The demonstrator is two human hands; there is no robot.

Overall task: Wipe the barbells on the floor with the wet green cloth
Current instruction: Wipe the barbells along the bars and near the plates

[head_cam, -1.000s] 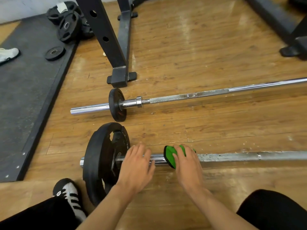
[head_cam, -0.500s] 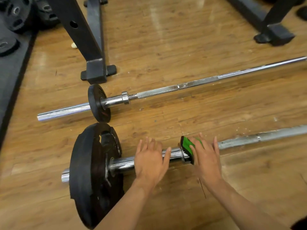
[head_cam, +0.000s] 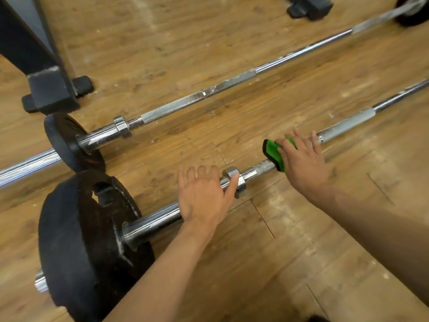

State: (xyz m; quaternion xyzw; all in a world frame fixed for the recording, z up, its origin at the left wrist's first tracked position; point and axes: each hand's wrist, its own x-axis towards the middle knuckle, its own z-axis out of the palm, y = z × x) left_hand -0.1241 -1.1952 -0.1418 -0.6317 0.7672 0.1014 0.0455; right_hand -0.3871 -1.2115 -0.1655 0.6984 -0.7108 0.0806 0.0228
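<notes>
Your right hand (head_cam: 301, 163), fingers spread over the green cloth (head_cam: 272, 152), has slid past the collar (head_cam: 235, 181) along the near barbell (head_cam: 348, 125), while your flat, open-fingered left hand (head_cam: 203, 196) steadies the sleeve.

Two barbells lie side by side on the floor (head_cam: 290, 240): near barbell (head_cam: 157, 219) before far barbell (head_cam: 232, 82); rack foot (head_cam: 50, 94) behind, left.

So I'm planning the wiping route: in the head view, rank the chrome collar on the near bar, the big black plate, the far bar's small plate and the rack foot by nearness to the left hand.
From the left hand:
1. Chrome collar, at its thumb.
2. Big black plate, to its left.
3. Small plate, up-left on the far bar.
4. Rack foot, farthest, upper left.
</notes>
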